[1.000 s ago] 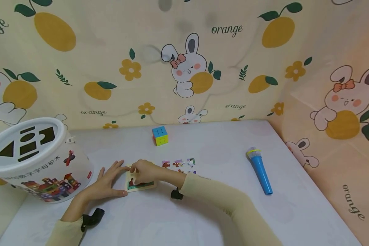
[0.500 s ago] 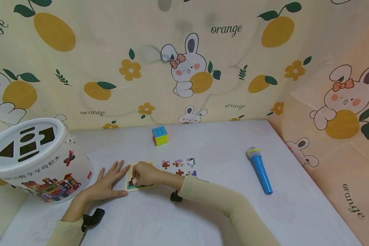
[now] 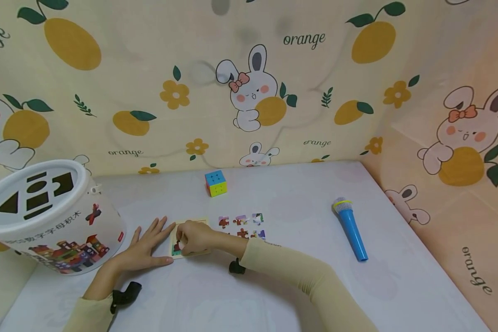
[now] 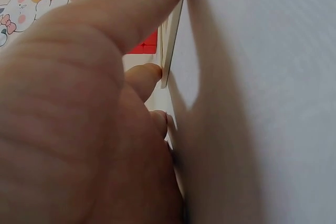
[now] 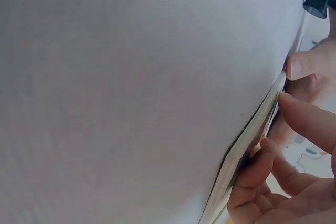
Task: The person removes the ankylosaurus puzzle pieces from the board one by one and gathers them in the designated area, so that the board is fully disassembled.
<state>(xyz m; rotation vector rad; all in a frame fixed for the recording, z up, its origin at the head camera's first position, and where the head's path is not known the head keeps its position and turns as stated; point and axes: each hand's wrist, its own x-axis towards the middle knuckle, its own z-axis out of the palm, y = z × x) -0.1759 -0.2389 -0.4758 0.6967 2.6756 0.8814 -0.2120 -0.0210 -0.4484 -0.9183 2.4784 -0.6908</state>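
Observation:
A small pale-framed jigsaw puzzle board (image 3: pixel 208 225) lies on the table, with part of a coloured picture showing in its lower left. Spread and flat, the left hand (image 3: pixel 143 246) touches its left side with thumb and fingertips. The right hand (image 3: pixel 196 236) is bent over the board and covers most of it. In the right wrist view, the thumb (image 5: pixel 310 119) and a curled finger (image 5: pixel 254 174) reach down to the board (image 5: pixel 231 166) a little apart. I cannot tell whether a piece sits between them. Several loose puzzle pieces (image 3: pixel 241 220) lie right of the board.
A cube puzzle (image 3: pixel 216 183) stands behind the board. To the right lies a blue toy microphone (image 3: pixel 352 233). A large white bucket (image 3: pixel 72 240) with a shape-hole lid stands close beside the left hand. A printed cloth (image 3: pixel 157 60) hangs behind the table.
The right hand has shifted slightly over the board, exposing more of its upper rim and the loose pieces. The left hand stays in place.

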